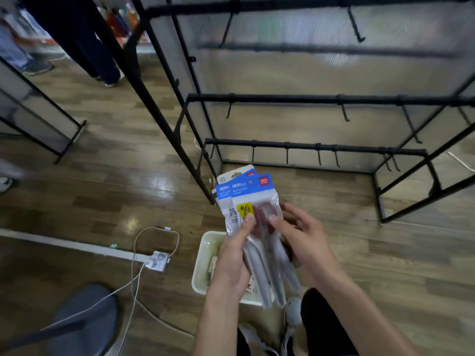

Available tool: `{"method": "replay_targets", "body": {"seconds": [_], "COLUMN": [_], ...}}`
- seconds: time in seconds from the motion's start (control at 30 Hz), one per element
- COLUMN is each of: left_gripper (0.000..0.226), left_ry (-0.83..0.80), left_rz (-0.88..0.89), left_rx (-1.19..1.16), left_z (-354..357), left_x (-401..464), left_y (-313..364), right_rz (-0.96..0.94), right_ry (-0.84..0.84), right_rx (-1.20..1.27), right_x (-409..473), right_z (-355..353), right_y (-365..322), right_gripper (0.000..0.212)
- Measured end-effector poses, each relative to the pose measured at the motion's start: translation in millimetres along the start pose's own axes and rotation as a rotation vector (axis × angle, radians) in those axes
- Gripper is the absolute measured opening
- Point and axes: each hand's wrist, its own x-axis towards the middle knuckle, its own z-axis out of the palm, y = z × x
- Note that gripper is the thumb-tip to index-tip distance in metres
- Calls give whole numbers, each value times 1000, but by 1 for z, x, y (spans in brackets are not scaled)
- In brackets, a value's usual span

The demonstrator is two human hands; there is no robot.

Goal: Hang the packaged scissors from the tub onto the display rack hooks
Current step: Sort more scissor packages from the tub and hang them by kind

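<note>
**Fanned bundle of scissor packs held over the tub, no pack on a hook yet**

Both hands are on one bundle of packaged scissors (pixel 253 222), lifted clear above the cream tub (pixel 203 263) on the wood floor. At least three blue header cards show, spread like a fan at the top, the nearest with a red logo square and a yellow warning sticker below it.

Left hand (pixel 232 263): fingers curled around the lower half of the bundle, thumb pressed flat on the front pack just under the sticker. Judged purpose — this hand carries the weight and keeps the stack from sliding apart.

Right hand (pixel 302 235): thumb on the front of the pack over the red scissor handles, the other fingers partly behind the bundle and only partly visible. It looks like a light pinch meant to peel one pack off the fan rather than to carry anything.

Headers point up and away, toward the display rack (pixel 316 147). Likely reason: the hang holes sit in the header cards, so this orientation presents them to the hooks (pixel 336 160). The holes themselves are blurred, not confirmed.

Every hook in view on the low, middle and upper bars is bare — the hanging part of the task appears not yet started. A few items remain in the tub, too hidden to identify.

Surroundings: white power strip (pixel 155 263) with cable to the left, dark round stool (pixel 84 322) lower left, another person's legs (pixel 84 37) upper left.
</note>
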Motion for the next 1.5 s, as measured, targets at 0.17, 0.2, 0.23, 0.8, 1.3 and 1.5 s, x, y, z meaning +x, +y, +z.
{"method": "replay_targets", "body": {"seconds": [0.17,0.2,0.23,0.8,1.3,1.5], "left_gripper": [39,43,46,41,51,49], "left_ry": [-50,-61,-76,-242,-254,-371], "left_rz": [35,54,67,247,282,284], "left_rx": [40,64,89,210,85,145], "left_z": [73,85,96,244,294,276], "left_x": [-44,-50,-56,-93,-79,-69], "left_y": [44,50,55,77,96,100], "right_rz": [-99,-117,-138,-569,-650,-469], "right_ry": [9,17,29,180,347,206], "right_rx": [9,16,25,-163,-137,309], "right_x": [-36,-42,-47,-85,-66,-61], "right_z": [-19,-24,-28,-101,-92,-87], "right_y": [-84,-97,-110,-220,-260,-262], "right_gripper": [28,28,28,25,31,25]}}
